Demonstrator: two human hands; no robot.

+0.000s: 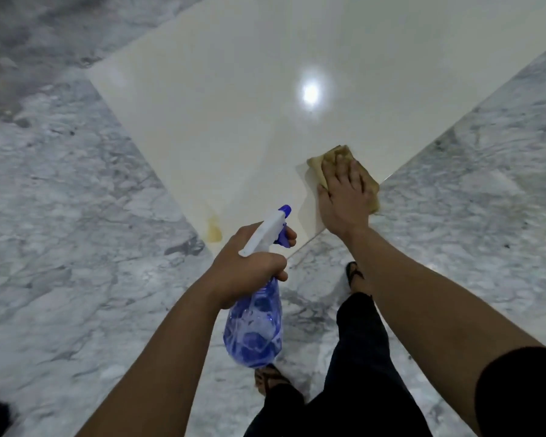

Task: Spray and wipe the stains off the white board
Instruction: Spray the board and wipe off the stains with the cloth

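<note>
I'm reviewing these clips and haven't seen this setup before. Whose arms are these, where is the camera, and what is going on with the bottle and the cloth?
There is no machine here: a person wears a wide-angle camera on the head, looking down at their own arms and legs. A white board lies on a marble floor. The left hand grips a blue spray bottle, a finger at the trigger. The right hand presses a tan cloth flat on the board near its right edge. A yellowish stain shows by the board's near corner, apart from the cloth.
</note>
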